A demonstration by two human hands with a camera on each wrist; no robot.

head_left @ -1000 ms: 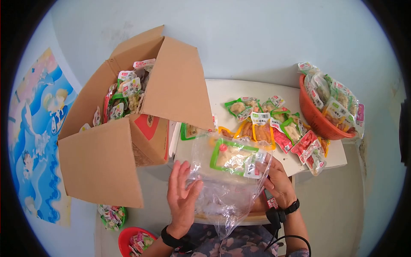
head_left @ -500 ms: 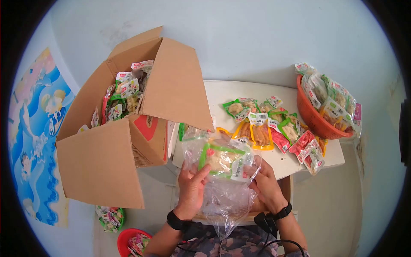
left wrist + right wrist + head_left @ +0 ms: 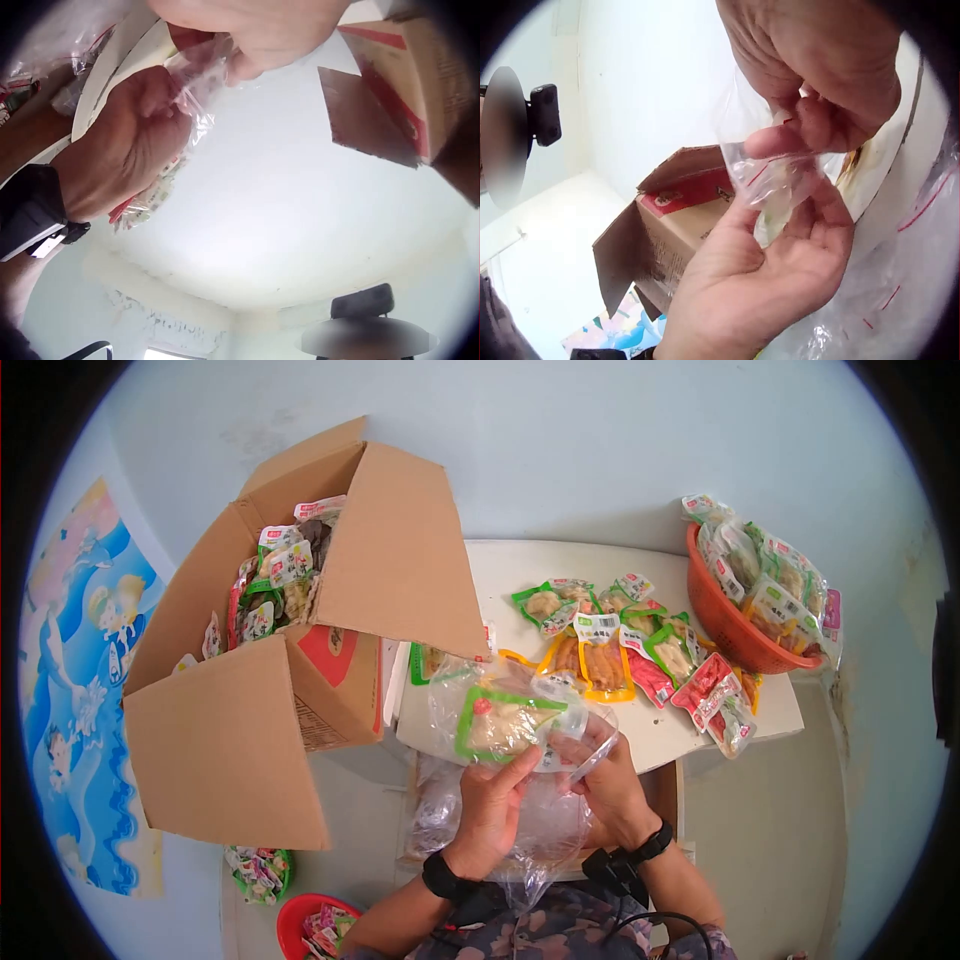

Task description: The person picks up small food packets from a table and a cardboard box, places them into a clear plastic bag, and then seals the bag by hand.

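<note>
A clear plastic bag is between both hands in front of the person's body. A green-edged food packet with pale contents shows through its upper part. My left hand pinches the bag and packet at the lower edge, thumb on top. At the right side my right hand grips the bag, its fingers partly behind the film. In the right wrist view a red line crosses the bag, and the left hand lies below the right hand. The hands nearly meet.
An open cardboard box full of packets stands at left. Several food packets lie on the white table, beside a loaded orange basket. More clear bags lie in a drawer below. Green and red basins sit lower left.
My left hand has moved right and come onto the packet and bag, close to my right hand. The packet has shifted slightly left and tilted. The right hand keeps its grip.
</note>
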